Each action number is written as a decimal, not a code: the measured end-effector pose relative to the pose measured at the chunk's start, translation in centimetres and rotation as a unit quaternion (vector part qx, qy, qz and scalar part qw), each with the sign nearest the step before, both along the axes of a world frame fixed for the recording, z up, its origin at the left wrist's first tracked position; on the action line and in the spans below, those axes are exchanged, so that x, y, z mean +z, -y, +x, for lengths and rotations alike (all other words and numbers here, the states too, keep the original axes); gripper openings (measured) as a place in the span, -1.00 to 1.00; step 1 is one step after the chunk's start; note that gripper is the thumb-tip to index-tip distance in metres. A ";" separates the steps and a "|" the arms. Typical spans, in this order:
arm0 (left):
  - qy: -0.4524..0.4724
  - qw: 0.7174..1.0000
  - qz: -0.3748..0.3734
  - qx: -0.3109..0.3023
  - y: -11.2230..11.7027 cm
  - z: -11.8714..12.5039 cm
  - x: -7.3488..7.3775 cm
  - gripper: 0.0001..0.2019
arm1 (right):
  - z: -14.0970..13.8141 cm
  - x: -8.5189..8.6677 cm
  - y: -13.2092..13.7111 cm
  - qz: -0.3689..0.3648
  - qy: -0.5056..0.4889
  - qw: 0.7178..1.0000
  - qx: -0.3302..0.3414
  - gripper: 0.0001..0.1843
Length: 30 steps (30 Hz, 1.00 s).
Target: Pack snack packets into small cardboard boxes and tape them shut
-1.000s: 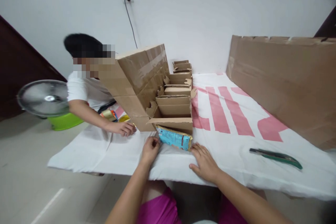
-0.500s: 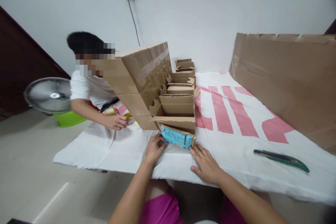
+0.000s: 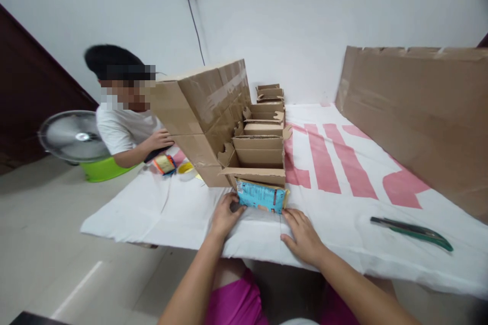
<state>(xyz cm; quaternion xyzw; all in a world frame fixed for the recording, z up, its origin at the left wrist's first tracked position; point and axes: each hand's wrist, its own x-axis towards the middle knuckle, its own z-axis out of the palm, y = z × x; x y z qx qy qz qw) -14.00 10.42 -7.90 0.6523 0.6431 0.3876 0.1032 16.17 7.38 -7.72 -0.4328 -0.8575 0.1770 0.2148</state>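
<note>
- At the near edge of the table, a glossy blue packet [image 3: 261,196] of crinkled film, oblong and printed, stands on its long side close against the nearest open box [image 3: 257,177].
- Beside the packet's left end, the left hand [image 3: 224,215] curls loosely, thumb and forefinger parted, tips at the wrapper; whether it pinches any film, I cannot tell.
- Touching the packet's lower right corner, the right hand [image 3: 305,236] lies relaxed and unclosed, fingers extended, thumb spread away on the cloth.
- Behind the packet runs a row of small cartons [image 3: 263,127], matte brown corrugated board with raw edges and notched flaps standing up.
- To their left rises a squared stack of sealed cardboard boxes [image 3: 190,111], smooth-faced, with shiny clear tape along the seams.
- Beneath everything spreads a thin white cloth [image 3: 183,213], softly wrinkled, marked with broad flat pink shapes [image 3: 324,155].
- Well to the right lies a slim utility knife [image 3: 415,233], green-handled; farther back stands a large brown cardboard panel [image 3: 412,117], its top edge ragged.
- Beyond the stack, a co-worker's hand [image 3: 160,139] hovers near a rounded yellow object [image 3: 185,168].
</note>
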 end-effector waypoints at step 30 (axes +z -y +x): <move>-0.017 0.992 -0.033 0.120 0.1 0.4 0.7 -0.69 | -0.6 1.8 1.2 -0.085 0.098 0.974 0.186 -0.19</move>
